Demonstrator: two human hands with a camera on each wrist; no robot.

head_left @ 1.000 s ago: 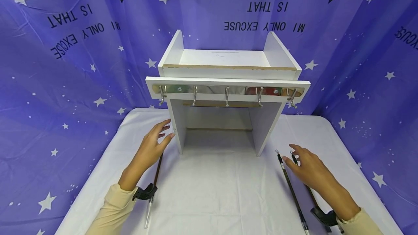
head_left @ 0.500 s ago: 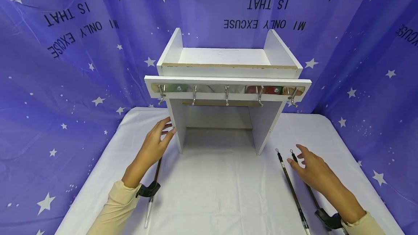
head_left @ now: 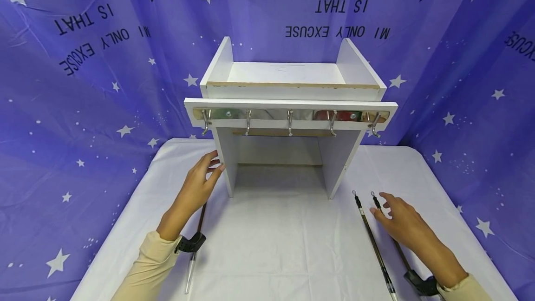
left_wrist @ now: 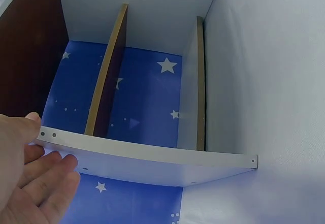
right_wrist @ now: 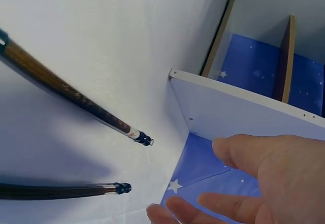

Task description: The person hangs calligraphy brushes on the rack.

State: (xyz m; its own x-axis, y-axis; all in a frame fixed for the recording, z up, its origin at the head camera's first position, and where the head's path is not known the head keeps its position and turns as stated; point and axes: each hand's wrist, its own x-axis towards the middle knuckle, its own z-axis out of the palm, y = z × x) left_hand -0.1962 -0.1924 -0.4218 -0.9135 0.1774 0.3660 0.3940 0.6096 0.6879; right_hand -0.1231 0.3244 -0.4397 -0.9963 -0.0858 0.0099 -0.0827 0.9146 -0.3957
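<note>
The big white shelf [head_left: 288, 93] stands in the middle of the frame, with its feet on the white cloth [head_left: 267, 236]. The left hand [head_left: 194, 189] is left of the middle, right beside the shelf's left wall. Its thumb tip seems to touch the front edge of that wall, near the bottom, and its long, loose fingers are by the outer side. The left wrist view shows the thumb at the edge by two little holes, with the other fingers close together below it. The right hand [head_left: 405, 223] is at the lower right, well apart from the shelf in the head view. Its fingers are loose and a bit spread, and it holds nothing. It covers part of a dark stick [head_left: 400, 251], and I cannot tell if they touch. Another dark stick with a loop on top [head_left: 371, 236] lies just left of that hand. A brown stick with a clear end [head_left: 201, 219] lies at the lower left, under the left wrist. Five bent hooks [head_left: 290, 123] hang across the shelf's front, in the middle of the frame. The purple curtain [head_left: 83, 120] with stars is behind.
</note>
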